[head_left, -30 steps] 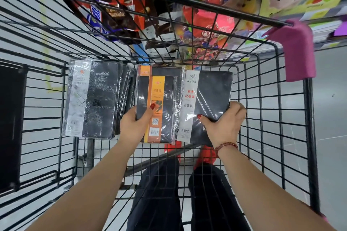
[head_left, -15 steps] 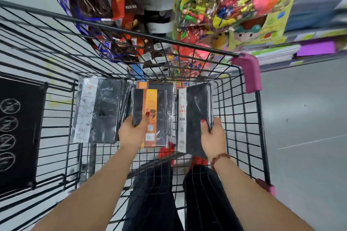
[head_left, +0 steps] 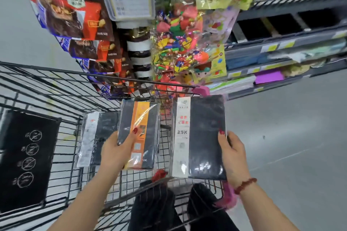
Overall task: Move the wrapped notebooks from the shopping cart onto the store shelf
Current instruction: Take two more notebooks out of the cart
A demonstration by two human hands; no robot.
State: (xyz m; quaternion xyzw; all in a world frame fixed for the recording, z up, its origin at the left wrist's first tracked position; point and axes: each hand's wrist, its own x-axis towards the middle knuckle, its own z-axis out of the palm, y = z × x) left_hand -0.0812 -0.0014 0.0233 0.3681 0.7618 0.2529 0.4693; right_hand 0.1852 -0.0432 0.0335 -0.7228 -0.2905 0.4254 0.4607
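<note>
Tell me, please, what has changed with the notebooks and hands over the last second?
Both hands lifted their wrapped stacks up out of the cart: the left hand raised the orange-banded notebooks, the right hand raised the white-banded notebooks. Both grips are unchanged. The third stack stayed in the cart.

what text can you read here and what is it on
"25K": white band of the notebook in the right hand.
Orange-banded notebook in the left hand: print blurred.
Snack bags: labels too blurred.
Black cart placard: crossed-circle signs only.
</note>
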